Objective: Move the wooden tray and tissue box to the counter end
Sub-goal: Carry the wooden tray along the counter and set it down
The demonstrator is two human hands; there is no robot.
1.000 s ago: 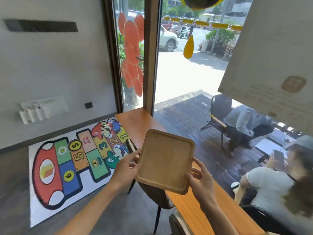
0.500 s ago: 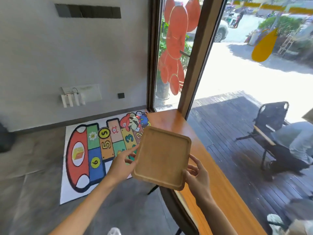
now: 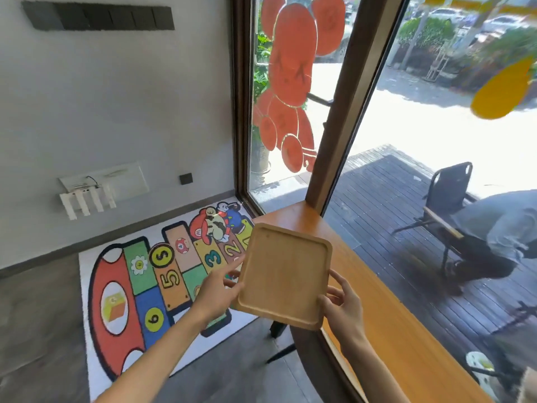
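Sunlit glass runs along my right, and under it the long wooden counter (image 3: 386, 309) narrows to its end by the window post (image 3: 343, 112), ahead of my fingertips. I have the wooden tray (image 3: 284, 276) up in the air between both hands, tilted with its far edge lifted, its near corner hanging over the counter's inner edge. My left hand (image 3: 216, 286) grips the tray's left rim, thumb on top and fingers curled beneath. My right hand (image 3: 344, 308) pinches the near right corner, fingers spread along the rim.

So the step in hand, as I judge it, is carrying the tray to the counter end; it is not yet set down. The tissue box is nowhere in view, so that half is probably yet to come. Next I should push the tray forward past my fingertips, level it, and lower it flat onto the bare wood near the post, then let go.

Nothing lies on the counter between my fingers and its end. Below my left hand spreads a hopscotch mat (image 3: 162, 280); beneath the tray a dark stool leg (image 3: 274, 330) shows. Beyond the glass, right of my right hand, a seated person (image 3: 494, 228) bends forward on a chair (image 3: 447, 193).
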